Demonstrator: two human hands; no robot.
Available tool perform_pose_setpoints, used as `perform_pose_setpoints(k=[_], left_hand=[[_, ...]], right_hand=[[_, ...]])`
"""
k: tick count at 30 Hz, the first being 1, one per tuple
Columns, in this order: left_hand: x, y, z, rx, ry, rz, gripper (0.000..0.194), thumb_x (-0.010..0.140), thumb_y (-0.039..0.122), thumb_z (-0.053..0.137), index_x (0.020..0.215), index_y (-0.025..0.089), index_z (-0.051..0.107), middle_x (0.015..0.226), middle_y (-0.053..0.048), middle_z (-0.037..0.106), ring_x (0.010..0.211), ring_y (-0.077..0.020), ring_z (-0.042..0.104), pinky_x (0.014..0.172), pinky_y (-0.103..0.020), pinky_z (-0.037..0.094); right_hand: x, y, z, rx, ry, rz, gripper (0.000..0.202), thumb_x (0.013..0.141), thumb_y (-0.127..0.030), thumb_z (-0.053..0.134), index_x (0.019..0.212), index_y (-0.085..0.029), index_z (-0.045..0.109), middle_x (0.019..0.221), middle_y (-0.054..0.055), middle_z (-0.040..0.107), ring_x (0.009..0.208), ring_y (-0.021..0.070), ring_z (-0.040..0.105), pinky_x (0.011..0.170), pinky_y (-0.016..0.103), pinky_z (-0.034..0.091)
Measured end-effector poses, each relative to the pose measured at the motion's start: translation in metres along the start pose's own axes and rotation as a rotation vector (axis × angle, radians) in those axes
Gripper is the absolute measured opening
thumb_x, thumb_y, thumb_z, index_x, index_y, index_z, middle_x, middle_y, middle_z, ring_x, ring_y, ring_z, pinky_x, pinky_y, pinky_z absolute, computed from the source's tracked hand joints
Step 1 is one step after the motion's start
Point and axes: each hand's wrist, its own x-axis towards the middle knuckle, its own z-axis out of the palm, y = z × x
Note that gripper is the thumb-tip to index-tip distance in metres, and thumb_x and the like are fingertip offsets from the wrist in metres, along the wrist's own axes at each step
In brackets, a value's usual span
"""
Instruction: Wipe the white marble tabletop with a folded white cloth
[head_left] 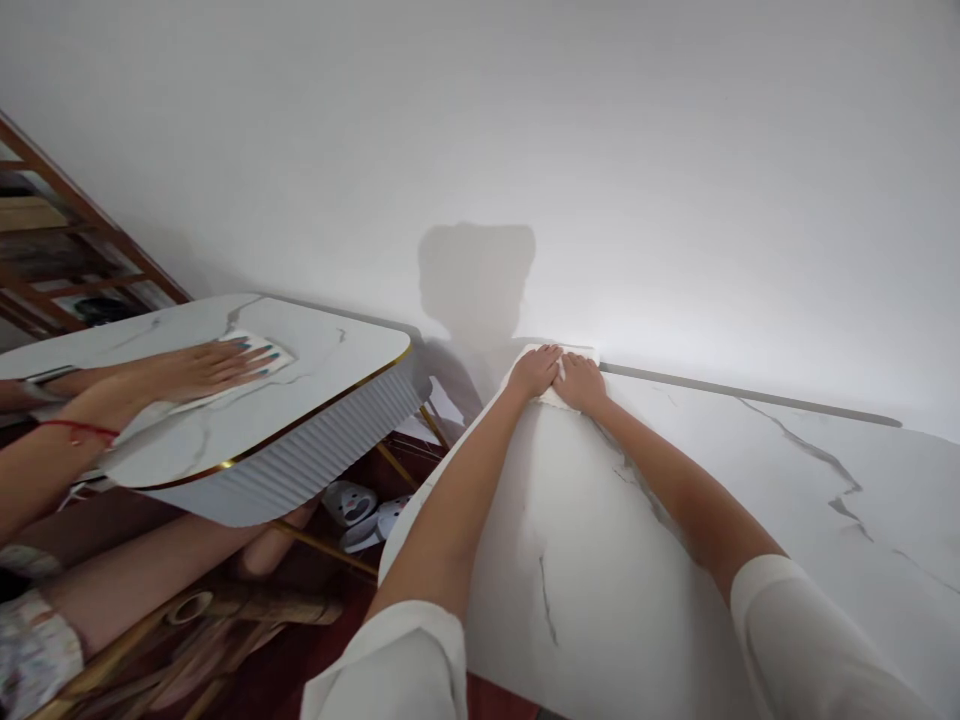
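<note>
At the far end of a white marble-patterned tabletop, a folded white cloth lies close to the wall. My left hand presses down on it, fingers together and bent over the cloth. Touching it on the right is my right hand, also closed over the cloth and pushing it onto the surface. Both arms reach straight out across the tabletop. The palms and the cloth under them are hidden.
To the left, another person's hand lies on a white cloth on a second marble-patterned table with a gold rim. A wall stands behind both. Slippers and a bamboo seat are below, a wooden rack far left.
</note>
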Motion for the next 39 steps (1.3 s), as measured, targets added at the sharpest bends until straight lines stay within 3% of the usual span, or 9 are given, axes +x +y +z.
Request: perform_pose_setpoints(k=[4, 9, 13, 17, 22, 26, 32, 39], left_hand=[[0.006, 0.033, 0.001, -0.075, -0.017, 0.089, 0.046, 0.092, 0.021, 0.025, 0.135, 0.011, 0.04, 0.144, -0.011, 0.038, 0.134, -0.0201, 0.032, 0.108, -0.038, 0.026], [-0.02, 0.047, -0.003, -0.125, -0.044, 0.192, 0.05, 0.093, 0.023, 0.022, 0.138, 0.007, 0.034, 0.148, -0.012, 0.032, 0.137, -0.0202, 0.025, 0.112, -0.036, 0.021], [-0.064, 0.045, -0.011, -0.116, -0.046, 0.218, 0.05, 0.093, 0.024, 0.02, 0.139, 0.008, 0.032, 0.148, -0.011, 0.031, 0.138, -0.0197, 0.024, 0.112, -0.039, 0.021], [-0.124, 0.043, -0.024, -0.088, 0.012, 0.224, 0.051, 0.093, 0.025, 0.02, 0.139, 0.009, 0.033, 0.146, -0.012, 0.034, 0.138, -0.0193, 0.024, 0.113, -0.039, 0.022], [-0.199, 0.05, -0.045, -0.03, -0.001, 0.122, 0.052, 0.092, 0.025, 0.019, 0.138, 0.007, 0.034, 0.145, -0.014, 0.035, 0.136, -0.0208, 0.028, 0.111, -0.041, 0.025], [-0.238, 0.062, -0.057, 0.004, -0.007, 0.042, 0.053, 0.091, 0.025, 0.02, 0.139, 0.009, 0.034, 0.146, -0.012, 0.034, 0.136, -0.0198, 0.027, 0.11, -0.041, 0.025], [-0.261, 0.099, -0.066, 0.0, -0.029, -0.043, 0.053, 0.09, 0.027, 0.021, 0.14, 0.01, 0.033, 0.147, -0.012, 0.032, 0.137, -0.0212, 0.026, 0.11, -0.041, 0.026], [-0.248, 0.17, -0.065, -0.01, -0.065, -0.056, 0.054, 0.09, 0.024, 0.022, 0.141, 0.009, 0.03, 0.147, -0.012, 0.032, 0.137, -0.0223, 0.025, 0.109, -0.04, 0.026]], right_hand=[[-0.026, 0.017, -0.009, -0.059, -0.008, 0.107, 0.054, 0.093, -0.029, 0.03, 0.138, 0.0, 0.036, 0.143, 0.018, 0.038, 0.131, 0.0273, 0.032, 0.107, 0.039, 0.019], [-0.064, 0.003, -0.015, -0.07, 0.005, 0.165, 0.057, 0.092, -0.029, 0.03, 0.139, 0.003, 0.033, 0.145, 0.019, 0.033, 0.134, 0.0289, 0.027, 0.108, 0.04, 0.017], [-0.096, -0.029, -0.02, -0.039, 0.073, 0.114, 0.058, 0.089, -0.027, 0.031, 0.136, 0.006, 0.036, 0.142, 0.023, 0.036, 0.132, 0.0324, 0.03, 0.107, 0.046, 0.019], [-0.132, -0.069, -0.028, -0.019, 0.063, 0.043, 0.059, 0.089, -0.028, 0.033, 0.135, 0.009, 0.035, 0.14, 0.026, 0.037, 0.131, 0.0347, 0.031, 0.107, 0.048, 0.02], [-0.176, -0.113, -0.04, 0.017, 0.038, -0.044, 0.059, 0.09, -0.027, 0.034, 0.134, 0.011, 0.036, 0.14, 0.029, 0.035, 0.132, 0.0367, 0.03, 0.107, 0.049, 0.02], [-0.202, -0.13, -0.052, 0.076, -0.019, -0.104, 0.06, 0.09, -0.029, 0.036, 0.135, 0.011, 0.034, 0.141, 0.029, 0.033, 0.133, 0.0359, 0.029, 0.107, 0.051, 0.02], [-0.234, -0.122, -0.066, 0.117, -0.042, -0.148, 0.06, 0.09, -0.029, 0.036, 0.136, 0.009, 0.034, 0.142, 0.027, 0.032, 0.134, 0.0346, 0.027, 0.108, 0.05, 0.02], [-0.273, -0.073, -0.082, 0.1, -0.013, -0.139, 0.06, 0.088, -0.027, 0.039, 0.135, 0.01, 0.035, 0.141, 0.029, 0.034, 0.133, 0.035, 0.028, 0.109, 0.046, 0.02]])
